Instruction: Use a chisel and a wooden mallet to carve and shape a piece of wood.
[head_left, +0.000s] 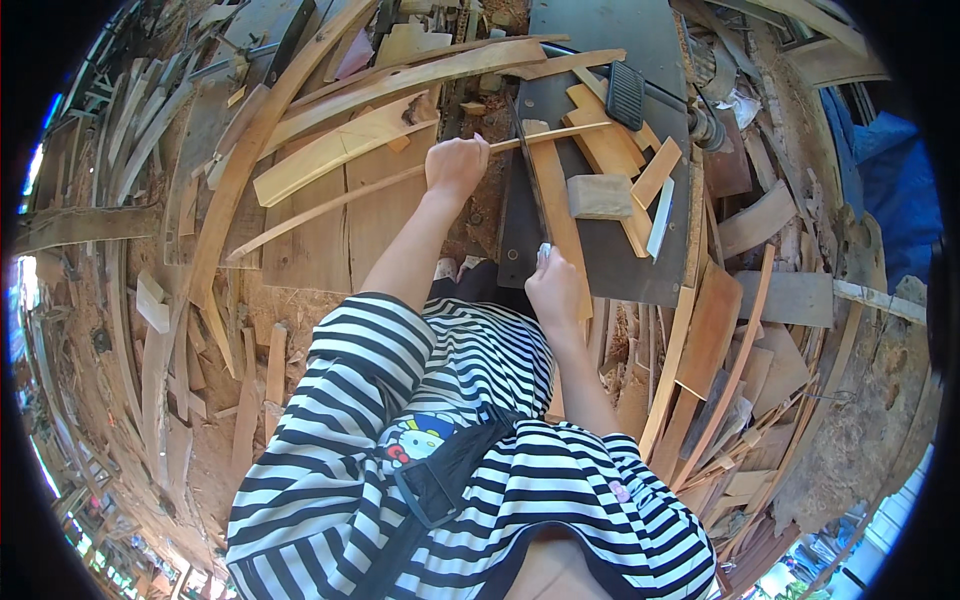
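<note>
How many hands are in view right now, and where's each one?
2. The left hand grips the long thin wooden strip; the right hand is curled near the lower end of the pale board. No others show.

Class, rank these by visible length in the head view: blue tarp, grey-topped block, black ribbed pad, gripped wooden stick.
1. Gripped wooden stick
2. Blue tarp
3. Black ribbed pad and grey-topped block: about alike, so unranked.
</note>
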